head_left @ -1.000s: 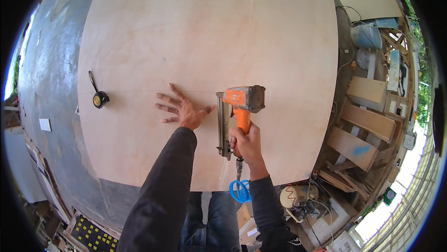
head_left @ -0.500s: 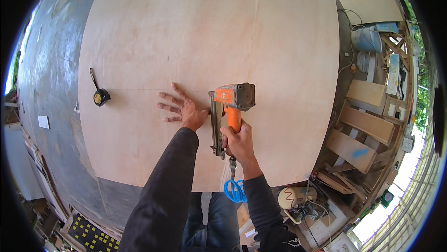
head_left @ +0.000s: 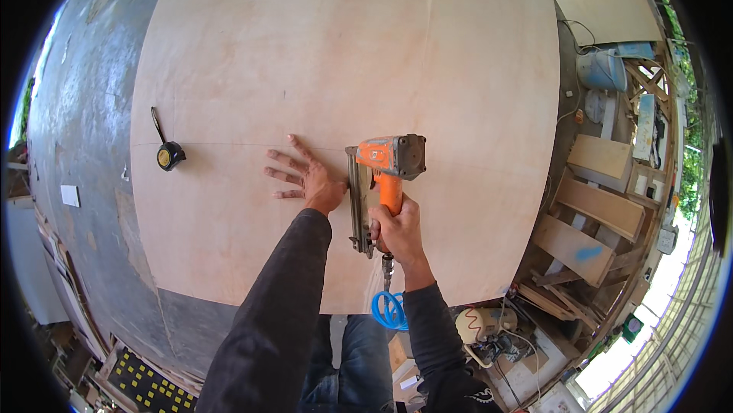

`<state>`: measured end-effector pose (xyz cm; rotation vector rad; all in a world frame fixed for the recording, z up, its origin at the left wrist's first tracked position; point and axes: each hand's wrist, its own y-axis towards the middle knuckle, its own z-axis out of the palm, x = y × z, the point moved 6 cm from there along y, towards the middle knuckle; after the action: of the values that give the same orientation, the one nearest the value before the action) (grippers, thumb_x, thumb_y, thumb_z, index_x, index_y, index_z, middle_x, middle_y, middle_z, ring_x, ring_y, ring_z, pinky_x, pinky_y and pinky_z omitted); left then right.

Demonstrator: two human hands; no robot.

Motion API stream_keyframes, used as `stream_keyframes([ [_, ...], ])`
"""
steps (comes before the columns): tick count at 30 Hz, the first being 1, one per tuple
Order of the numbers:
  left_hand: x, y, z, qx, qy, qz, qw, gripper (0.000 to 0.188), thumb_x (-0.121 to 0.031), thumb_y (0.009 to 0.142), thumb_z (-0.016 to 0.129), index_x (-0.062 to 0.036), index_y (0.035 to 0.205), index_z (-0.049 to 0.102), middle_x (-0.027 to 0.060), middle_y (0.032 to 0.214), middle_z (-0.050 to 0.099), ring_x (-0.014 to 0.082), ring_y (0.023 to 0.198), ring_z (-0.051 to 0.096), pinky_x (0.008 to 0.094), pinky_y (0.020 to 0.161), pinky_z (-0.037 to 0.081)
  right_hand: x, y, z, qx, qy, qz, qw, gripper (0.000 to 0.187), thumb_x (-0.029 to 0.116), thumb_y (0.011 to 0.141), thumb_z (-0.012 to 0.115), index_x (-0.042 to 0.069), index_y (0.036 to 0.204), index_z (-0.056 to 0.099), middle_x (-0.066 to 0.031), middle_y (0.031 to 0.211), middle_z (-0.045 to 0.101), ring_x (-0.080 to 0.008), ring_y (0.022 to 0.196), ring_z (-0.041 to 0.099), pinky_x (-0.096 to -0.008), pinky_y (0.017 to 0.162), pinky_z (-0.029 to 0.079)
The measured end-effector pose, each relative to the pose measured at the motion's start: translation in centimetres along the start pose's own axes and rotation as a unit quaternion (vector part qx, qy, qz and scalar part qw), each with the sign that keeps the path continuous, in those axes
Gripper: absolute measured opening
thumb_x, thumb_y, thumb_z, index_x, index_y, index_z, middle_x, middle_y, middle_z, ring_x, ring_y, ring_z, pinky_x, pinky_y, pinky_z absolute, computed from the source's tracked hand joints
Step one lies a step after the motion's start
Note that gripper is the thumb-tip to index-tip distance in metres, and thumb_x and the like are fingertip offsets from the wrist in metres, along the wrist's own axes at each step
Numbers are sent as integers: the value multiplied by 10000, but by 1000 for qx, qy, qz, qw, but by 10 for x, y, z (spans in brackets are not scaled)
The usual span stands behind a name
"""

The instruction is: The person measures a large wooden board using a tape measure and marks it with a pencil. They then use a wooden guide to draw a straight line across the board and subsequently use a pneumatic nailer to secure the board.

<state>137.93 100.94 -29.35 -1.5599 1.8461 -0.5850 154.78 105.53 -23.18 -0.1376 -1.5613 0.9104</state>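
My right hand (head_left: 398, 228) is wrapped round the grip of an orange and dark air nail gun (head_left: 382, 156). The gun lies close over a large pale plywood sheet (head_left: 343, 46), its long metal magazine to the left of the grip. From the fitting at the grip's lower end runs a coiled blue air hose (head_left: 390, 311). My left hand (head_left: 311, 182) lies flat on the plywood with fingers spread, its thumb beside the magazine. A thin pencil line crosses the sheet near both hands. Further left rests a black and yellow tape measure (head_left: 169, 156) with a wrist strap.
Under the sheet is a worn grey surface (head_left: 84, 108) that shows at the left, with a small white square (head_left: 70, 196) on it. Wood offcuts (head_left: 599, 207), a blue-white bucket (head_left: 602, 69) and cables lie along the right. A cream air compressor (head_left: 479, 324) stands at the lower right.
The whole view has shifted slightly. Both hands and the nail gun keep nearly the same places on the plywood; the grip on the gun is unchanged.
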Motion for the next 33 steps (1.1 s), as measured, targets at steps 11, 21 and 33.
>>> stream_keyframes([
  [11, 4, 4, 2, 9, -18, 6, 1000, 1497, -30, 644, 870, -252, 1575, -281, 275, 1579, -383, 584, 1418, -336, 822, 1060, -49, 8, 0, 8, 20, -52, 38, 998, 323, 43, 889, 602, -31, 1203, 586, -3, 639, 527, -96, 481, 524, -271, 476, 466],
  [21, 3, 2, 0, 9, -25, 27, 999, 1491, -32, 645, 867, -229, 1575, -281, 294, 1572, -380, 614, 1399, -337, 842, 1035, -48, 9, 2, 10, 10, -62, 38, 997, 325, 23, 890, 597, -32, 1210, 574, 2, 639, 515, -92, 480, 513, -272, 484, 469],
  [33, 4, 3, 0, 25, -16, 19, 999, 1530, -232, 677, 936, -216, 1553, -319, 299, 1551, -409, 596, 1404, -345, 845, 1034, -37, -10, -19, -5, -17, -17, 3, 1000, 330, 19, 879, 586, -65, 1198, 569, -12, 632, 538, -97, 468, 534, -262, 439, 438],
])
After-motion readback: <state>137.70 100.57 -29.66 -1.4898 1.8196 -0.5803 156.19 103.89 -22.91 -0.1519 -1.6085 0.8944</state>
